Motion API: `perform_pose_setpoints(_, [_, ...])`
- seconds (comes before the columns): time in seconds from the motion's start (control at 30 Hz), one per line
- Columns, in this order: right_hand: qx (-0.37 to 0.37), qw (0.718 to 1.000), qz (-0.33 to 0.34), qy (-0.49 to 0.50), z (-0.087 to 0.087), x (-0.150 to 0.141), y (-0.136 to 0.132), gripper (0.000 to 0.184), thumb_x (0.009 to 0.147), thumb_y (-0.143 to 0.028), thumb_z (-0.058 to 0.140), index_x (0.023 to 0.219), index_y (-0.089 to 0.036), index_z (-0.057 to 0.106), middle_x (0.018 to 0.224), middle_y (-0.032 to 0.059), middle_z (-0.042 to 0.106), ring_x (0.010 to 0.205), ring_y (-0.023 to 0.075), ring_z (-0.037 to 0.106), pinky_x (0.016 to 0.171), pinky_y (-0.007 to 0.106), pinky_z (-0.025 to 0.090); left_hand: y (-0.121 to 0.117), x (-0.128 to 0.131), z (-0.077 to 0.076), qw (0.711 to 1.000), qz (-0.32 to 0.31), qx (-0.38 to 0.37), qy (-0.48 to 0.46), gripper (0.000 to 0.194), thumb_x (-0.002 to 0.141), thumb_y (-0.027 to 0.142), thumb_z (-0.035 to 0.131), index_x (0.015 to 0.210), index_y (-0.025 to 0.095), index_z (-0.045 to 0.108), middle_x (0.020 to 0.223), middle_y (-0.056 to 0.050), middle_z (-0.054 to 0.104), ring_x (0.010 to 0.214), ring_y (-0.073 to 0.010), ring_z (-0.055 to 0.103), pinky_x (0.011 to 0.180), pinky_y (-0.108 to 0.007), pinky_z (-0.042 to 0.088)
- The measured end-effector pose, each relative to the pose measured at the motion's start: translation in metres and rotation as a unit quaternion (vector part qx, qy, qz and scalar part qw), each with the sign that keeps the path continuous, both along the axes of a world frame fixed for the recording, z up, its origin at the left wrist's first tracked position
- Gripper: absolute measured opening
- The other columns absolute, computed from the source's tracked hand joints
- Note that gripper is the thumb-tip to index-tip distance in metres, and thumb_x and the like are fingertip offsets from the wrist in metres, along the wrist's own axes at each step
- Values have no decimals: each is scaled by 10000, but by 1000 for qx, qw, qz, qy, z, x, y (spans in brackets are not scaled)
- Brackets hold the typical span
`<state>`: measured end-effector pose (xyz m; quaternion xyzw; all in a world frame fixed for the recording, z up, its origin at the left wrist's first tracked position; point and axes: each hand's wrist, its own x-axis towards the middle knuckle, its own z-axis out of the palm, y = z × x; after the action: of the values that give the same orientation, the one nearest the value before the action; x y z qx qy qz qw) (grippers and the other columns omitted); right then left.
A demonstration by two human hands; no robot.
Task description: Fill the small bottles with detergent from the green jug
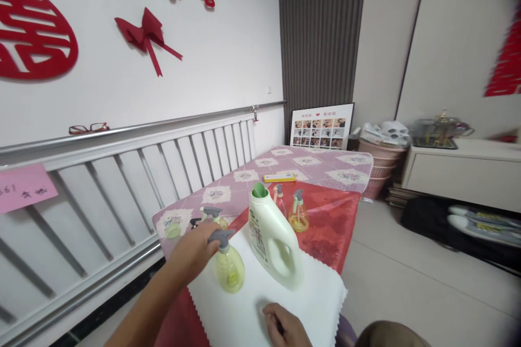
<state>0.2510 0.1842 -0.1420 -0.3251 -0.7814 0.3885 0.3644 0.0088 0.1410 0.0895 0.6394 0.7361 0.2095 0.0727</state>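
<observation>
My left hand (pixel 199 246) reaches in from the left, its fingers closed around the grey trigger head of a yellow-green spray bottle (pixel 230 271). That bottle is roughly upright over the white mat (pixel 244 320); whether its base touches the mat I cannot tell. Lower down, my right hand (pixel 285 325) rests by the near part of the mat with its fingers curled in and nothing visible in them. Between and beyond the hands stands a large pale-green jug (pixel 272 238) with a handle and a green top. Another spray bottle (pixel 214 216) is partly hidden behind my left hand.
Behind the jug stand a pink spray bottle (pixel 280 200) and an orange-yellow one (pixel 299 214) on a red cloth (pixel 329 217). A yellow-edged box (pixel 279 178) lies farther back on the patterned tablecloth (pixel 264 162). A white radiator (pixel 122 195) runs along the left.
</observation>
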Motion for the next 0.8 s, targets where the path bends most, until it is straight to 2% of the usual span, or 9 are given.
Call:
perform_pose_setpoints(0.1, [-6, 1000, -17, 10, 5, -1, -3, 243, 917, -349, 497, 878, -205, 689, 638, -22, 629, 609, 164, 575, 628, 257, 472, -7, 11, -24, 999, -19, -8, -45, 290, 832, 246, 486, 1051, 275, 673, 1115, -33, 735, 1045, -247, 652, 925, -377, 467])
perform_pose_setpoints(0.2, [-14, 1000, -24, 12, 9, -2, -7, 254, 910, -356, 497, 871, -193, 688, 628, -23, 614, 604, 165, 563, 619, 263, 464, -11, 20, -40, 997, -23, -8, -76, 265, 808, 238, 506, 1011, 259, 676, 1072, -35, 742, 1014, -235, 657, 915, -355, 476])
perform_pose_setpoints(0.4, [-21, 999, -27, 22, 17, -4, -10, 262, 892, -383, 525, 823, -200, 699, 625, -25, 621, 611, 167, 564, 619, 272, 460, -17, 22, -47, 988, 23, 19, -153, 441, 773, 249, 568, 1211, 226, 609, 1160, -72, 714, 1057, -227, 654, 956, -368, 496])
perform_pose_setpoints(0.47, [-26, 999, -30, 31, 17, -5, -10, 266, 877, -406, 545, 819, -200, 704, 609, -29, 619, 598, 165, 559, 608, 273, 462, -22, 17, -49, 981, 34, 38, -189, 542, 765, 271, 608, 1300, 220, 543, 1200, -86, 686, 1083, -221, 646, 954, -360, 510])
perform_pose_setpoints(0.53, [-32, 998, -35, 43, 17, -5, -8, 278, 860, -434, 566, 808, -199, 705, 584, -34, 609, 578, 164, 554, 590, 274, 465, -31, 9, -58, 963, 47, 82, -251, 674, 756, 290, 645, 1393, 215, 436, 1304, -119, 631, 1181, -238, 612, 991, -380, 502])
perform_pose_setpoints(0.6, [-40, 996, -51, 58, 17, -4, -5, 296, 856, -457, 569, 792, -198, 697, 595, -25, 624, 582, 171, 573, 588, 278, 481, -41, 0, -78, 932, 65, 143, -328, 739, 768, 314, 650, 1435, 220, 347, 1415, -153, 556, 1292, -264, 553, 1055, -427, 467])
perform_pose_setpoints(0.67, [-51, 993, -77, 75, 21, -3, -1, 313, 875, -464, 544, 813, -194, 689, 653, 2, 668, 617, 185, 613, 611, 289, 511, -50, -5, -109, 905, 79, 175, -379, 719, 824, 377, 594, 1446, 211, 274, 1485, -181, 486, 1366, -275, 498, 1100, -458, 438])
perform_pose_setpoints(0.73, [-61, 988, -108, 92, 29, -5, 1, 320, 891, -465, 529, 883, -189, 690, 755, 40, 721, 682, 202, 660, 657, 303, 542, -53, -3, -148, 910, 121, 135, -372, 738, 804, 381, 587, 1440, 212, 253, 1499, -184, 477, 1404, -311, 456, 1097, -508, 436])
perform_pose_setpoints(0.8, [-66, 983, -132, 112, 42, -13, 2, 323, 880, -466, 548, 951, -188, 696, 847, 70, 753, 744, 218, 693, 683, 311, 560, -47, 8, -187, 926, 132, 68, -346, 860, 708, 329, 648, 1443, 208, 219, 1532, -212, 443, 1392, -355, 467, 1100, -546, 436])
